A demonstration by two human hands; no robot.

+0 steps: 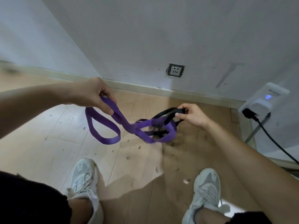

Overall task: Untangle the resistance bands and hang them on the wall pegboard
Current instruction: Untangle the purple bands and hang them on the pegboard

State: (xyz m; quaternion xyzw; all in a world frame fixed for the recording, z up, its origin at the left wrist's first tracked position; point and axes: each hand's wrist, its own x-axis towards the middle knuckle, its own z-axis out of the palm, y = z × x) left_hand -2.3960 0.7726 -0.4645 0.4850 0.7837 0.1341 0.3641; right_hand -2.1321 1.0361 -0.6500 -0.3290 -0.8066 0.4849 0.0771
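Separating bands mid-air. Left hand [94,92] grips purple band [113,120], loop hanging below grip. Right hand [192,116] pinches black band [165,113]. Knot sags between grips. Judgement: ease tension, feed purple loop back through black, don't yank. Pegboard not visible.
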